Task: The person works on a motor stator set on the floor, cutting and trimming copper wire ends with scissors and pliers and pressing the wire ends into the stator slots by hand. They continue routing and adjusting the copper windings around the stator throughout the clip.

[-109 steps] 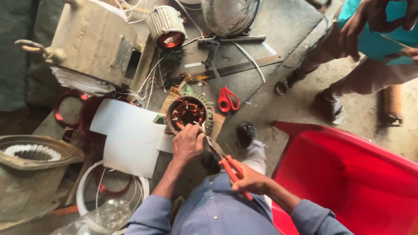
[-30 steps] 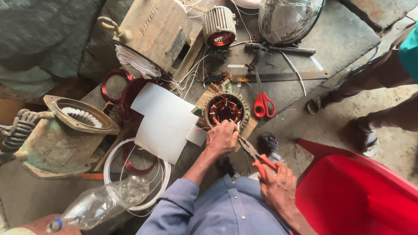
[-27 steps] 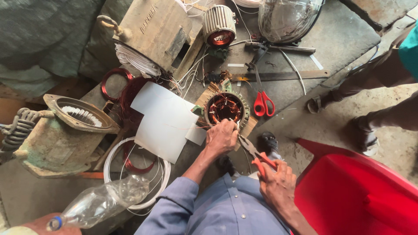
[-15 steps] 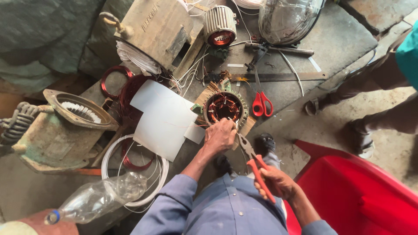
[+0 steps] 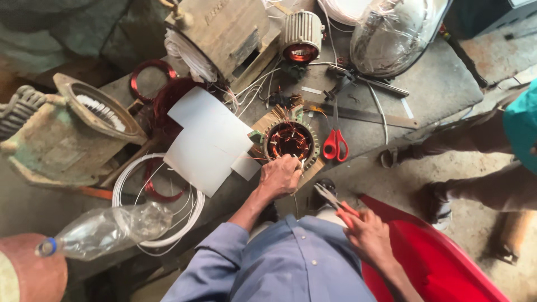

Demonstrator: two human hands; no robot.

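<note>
red scissors just right of stator, white sheets left | left hand closed on stator's near rim | right hand clamped on pliers, apart from stator

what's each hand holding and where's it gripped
Right hand grips the pliers by their orange handles. Left hand rests on the stator rim; any grasp cannot be told.

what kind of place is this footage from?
Most likely a small motor-rewinding or electrical repair workshop. The left hand rests on an open stator wound with copper wire, the right hand holds pliers, and loose copper coils and another motor lie nearby.
</note>
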